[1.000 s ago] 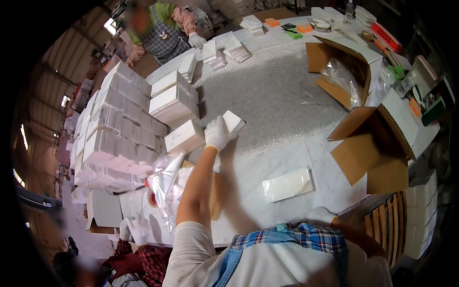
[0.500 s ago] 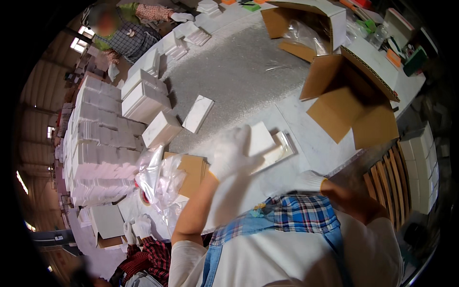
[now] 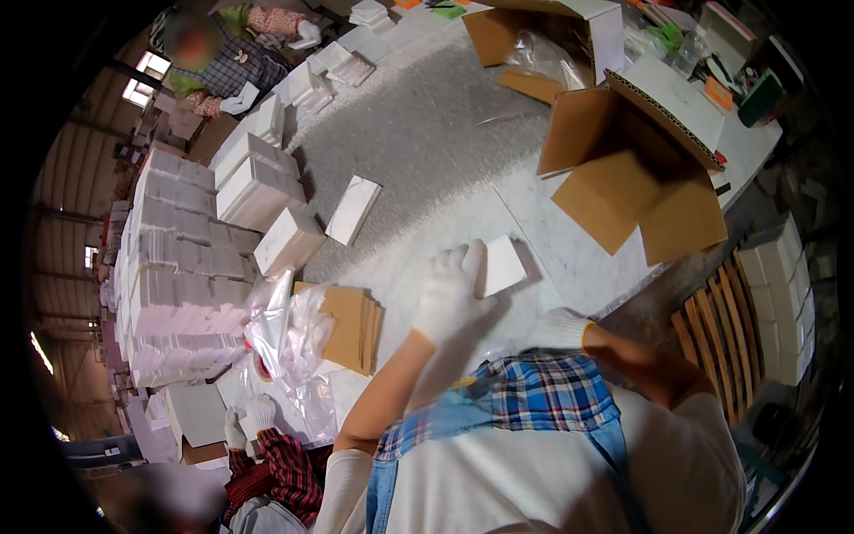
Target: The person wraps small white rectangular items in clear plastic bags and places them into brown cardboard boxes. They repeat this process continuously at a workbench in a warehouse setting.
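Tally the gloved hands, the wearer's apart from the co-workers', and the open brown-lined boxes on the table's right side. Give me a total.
Wearer's gloved hands: 2 (left hand, right hand)
Co-workers' gloved hands: 4
Open brown-lined boxes: 2
Total: 8

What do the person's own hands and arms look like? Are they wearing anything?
The left hand and right hand wear white gloves with yellow-orange edging at the wrists. The forearms are bare, and plain white sleeves cover the arms higher up. I see no bracelet or watch.
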Tool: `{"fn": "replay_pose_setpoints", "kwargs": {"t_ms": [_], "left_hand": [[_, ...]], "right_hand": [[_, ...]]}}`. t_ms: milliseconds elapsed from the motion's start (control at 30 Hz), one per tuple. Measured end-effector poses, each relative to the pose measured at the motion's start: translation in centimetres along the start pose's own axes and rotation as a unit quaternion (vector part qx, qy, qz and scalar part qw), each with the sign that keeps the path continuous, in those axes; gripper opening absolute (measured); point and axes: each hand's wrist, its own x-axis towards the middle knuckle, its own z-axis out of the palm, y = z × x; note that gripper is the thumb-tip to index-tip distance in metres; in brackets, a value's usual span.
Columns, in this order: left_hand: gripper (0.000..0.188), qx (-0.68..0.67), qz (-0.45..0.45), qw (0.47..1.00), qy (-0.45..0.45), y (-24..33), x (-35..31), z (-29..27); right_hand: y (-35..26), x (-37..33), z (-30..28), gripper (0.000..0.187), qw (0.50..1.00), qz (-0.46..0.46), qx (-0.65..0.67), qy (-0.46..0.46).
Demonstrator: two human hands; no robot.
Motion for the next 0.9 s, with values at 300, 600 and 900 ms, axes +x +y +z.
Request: {"fn": "replay_pose_setpoints", "kwargs": {"t_ms": [300,600,900], "left_hand": [[0.091,-0.041,-0.017,0.998,0.035,0.9,-0.2,-0.7],[0.079,-0.086,-0.112,0.99,0.006,-6.6,-7.8,-4.0],[0.1,-0.158,-0.034,0.985,0.056,-1.2,-7.7,-5.5]], "right_hand": [[0.5,-0.3,0.7,0.03,0.997,-0.049,-0.059,0.022],[-7.1,-5.2,-10.3,0.027,0.989,-0.119,-0.035,0.079],[-9.5,-5.4,-19.9,0.019,0.954,-0.212,0.044,0.206]]}}
